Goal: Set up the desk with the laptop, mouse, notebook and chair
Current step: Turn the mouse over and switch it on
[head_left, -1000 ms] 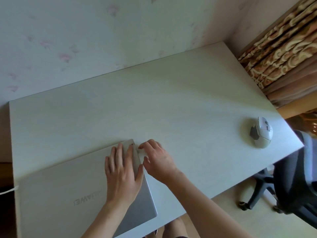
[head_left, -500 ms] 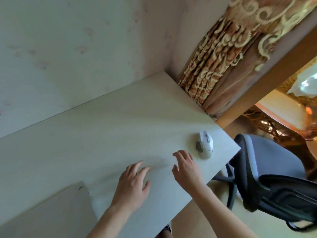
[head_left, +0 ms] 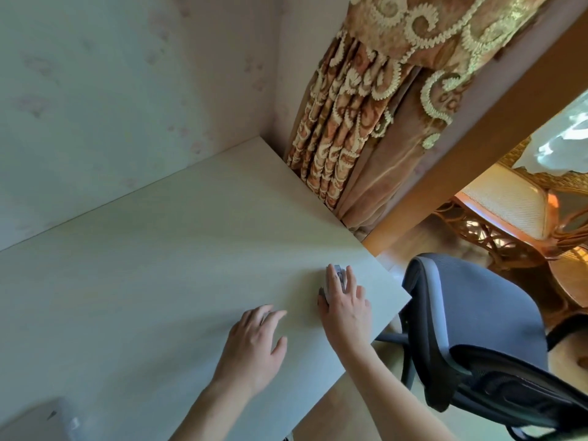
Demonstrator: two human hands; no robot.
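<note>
A white mouse (head_left: pixel 338 272) lies near the right front corner of the pale desk (head_left: pixel 165 256). My right hand (head_left: pixel 345 305) rests over the mouse, thumb on its left side and fingers across its top, so most of it is hidden. My left hand (head_left: pixel 254 342) hovers just left of it, fingers apart, holding nothing. A corner of the closed silver laptop (head_left: pixel 38 421) shows at the bottom left. A dark office chair (head_left: pixel 477 332) stands right of the desk, turned away from it. No notebook is in view.
A patterned brown curtain (head_left: pixel 366 116) hangs at the desk's far right corner beside a wooden frame. A wicker chair (head_left: pixel 509 214) stands beyond it. The wall runs along the desk's back edge.
Both hands left the laptop and moved right across the desk. My right hand has reached the mouse and closed over it. The view has swung right.
</note>
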